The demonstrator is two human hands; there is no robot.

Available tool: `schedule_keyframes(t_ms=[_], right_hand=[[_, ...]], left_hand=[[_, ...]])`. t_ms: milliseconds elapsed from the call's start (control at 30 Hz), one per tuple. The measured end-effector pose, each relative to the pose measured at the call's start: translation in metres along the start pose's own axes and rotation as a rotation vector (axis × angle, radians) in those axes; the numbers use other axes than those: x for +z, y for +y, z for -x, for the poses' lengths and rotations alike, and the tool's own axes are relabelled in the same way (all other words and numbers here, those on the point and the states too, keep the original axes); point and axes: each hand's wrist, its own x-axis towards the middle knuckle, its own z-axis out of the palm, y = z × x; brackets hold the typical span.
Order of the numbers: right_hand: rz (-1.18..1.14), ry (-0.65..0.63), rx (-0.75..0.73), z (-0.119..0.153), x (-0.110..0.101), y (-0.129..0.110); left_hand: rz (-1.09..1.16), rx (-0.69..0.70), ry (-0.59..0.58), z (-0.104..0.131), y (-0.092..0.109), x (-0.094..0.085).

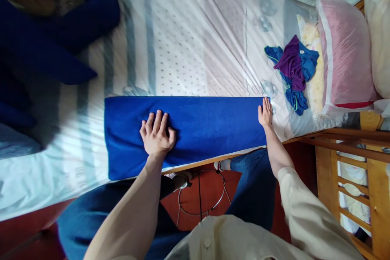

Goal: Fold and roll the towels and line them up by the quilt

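A long piece of blue cloth (210,120), laid flat and apparently folded, stretches along the near edge of the bed. On its left part rests my left hand (157,136), palm down with the fingers spread. My right hand (265,113) lies flat over the cloth's right end, fingers stretched out and close together. Neither hand grasps anything. Small wrinkles show in the cloth around my left hand, while its middle is fairly smooth.
The bed sheet (189,57) is striped and dotted. Crumpled purple and blue clothing (294,71) lies by a pink pillow (349,53) at the right. More dark blue cloth (70,28) is heaped at the left. A wooden frame (374,187) and a round metal stand (201,213) are below.
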Motion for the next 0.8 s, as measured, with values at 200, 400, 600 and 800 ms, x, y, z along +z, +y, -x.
schedule_keyframes(t_ms=[200, 400, 600, 800], right_hand=[[0.022, 0.068, 0.037, 0.021, 0.000, -0.034], [-0.046, -0.185, -0.244, 0.102, 0.011, -0.068], [0.013, -0.132, -0.128, 0.098, -0.008, -0.005], [0.093, -0.119, -0.117, 0.092, -0.020, 0.023]], left_hand=[[0.016, -0.012, -0.009, 0.000, -0.001, 0.000], [0.029, -0.020, -0.028, 0.001, -0.003, 0.000], [0.019, -0.011, -0.034, 0.001, -0.004, 0.000], [0.002, -0.011, -0.031, 0.000, -0.002, 0.000]])
